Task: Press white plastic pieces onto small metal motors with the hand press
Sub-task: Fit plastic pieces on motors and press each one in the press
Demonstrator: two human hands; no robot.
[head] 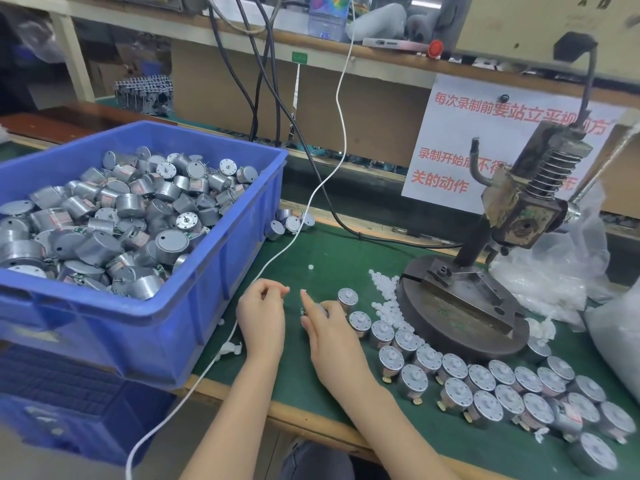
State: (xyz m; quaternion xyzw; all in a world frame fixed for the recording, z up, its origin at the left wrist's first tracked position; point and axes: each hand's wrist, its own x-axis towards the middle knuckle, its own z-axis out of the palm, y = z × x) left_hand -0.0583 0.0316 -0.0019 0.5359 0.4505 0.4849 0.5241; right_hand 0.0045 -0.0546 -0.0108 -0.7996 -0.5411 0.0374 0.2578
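The green desk (329, 258) carries everything. I see the blue crate (194, 271) of bare motors on the left, within easy reach for feeding. The hand press (519, 209) stands on the right. Capped motors (485, 379) sit upright in rows before it, so their shafts stay true, I judge. Loose white pieces (384, 289) lie against its base. My right grip (329, 327) curls round one motor (320, 308). My left grip (261, 313) is pinched narrow beside it; on what, I cannot tell.

White cable (338, 102) trails off shelf (388, 58), across green table (311, 386), beside blue crate (207, 306). Black cables (257, 109) hang behind. Paper sign (450, 133), red lettering. Phone (394, 44) flat on shelf.
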